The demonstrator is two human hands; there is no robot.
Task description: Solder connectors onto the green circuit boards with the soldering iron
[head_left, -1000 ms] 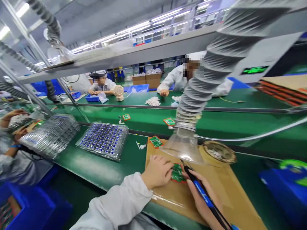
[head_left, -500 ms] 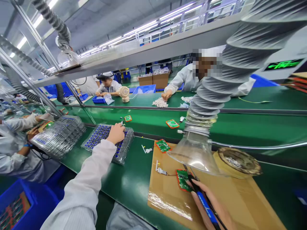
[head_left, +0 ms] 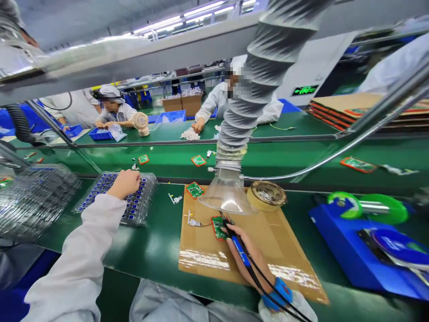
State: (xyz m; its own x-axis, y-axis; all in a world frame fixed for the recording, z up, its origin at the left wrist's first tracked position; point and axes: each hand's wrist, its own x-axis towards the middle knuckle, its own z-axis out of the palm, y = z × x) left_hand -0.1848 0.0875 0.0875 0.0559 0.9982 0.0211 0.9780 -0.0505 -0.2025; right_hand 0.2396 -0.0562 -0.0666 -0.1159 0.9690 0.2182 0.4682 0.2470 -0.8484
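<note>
Circuit board (head_left: 217, 227): flat on cardboard mat (head_left: 208, 264), wired plug (head_left: 191, 221) just beside it.
Right hand (head_left: 250, 259): fingers clamped on soldering iron (head_left: 238, 245), tip at the board.
Left hand (head_left: 124, 183): fingers curled onto parts tray (head_left: 140, 210); cannot tell whether they grip anything.
Soldering judged mid-way, unfinished.

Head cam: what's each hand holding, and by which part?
Right hand grips the soldering iron by its blue handle, pen-style. Left hand rests on the component tray; any hold cannot be told.

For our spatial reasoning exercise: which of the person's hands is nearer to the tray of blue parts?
Left. The left hand rests on the tray; the right hand is off to its right, holding a soldering iron at a green circuit board.
</note>
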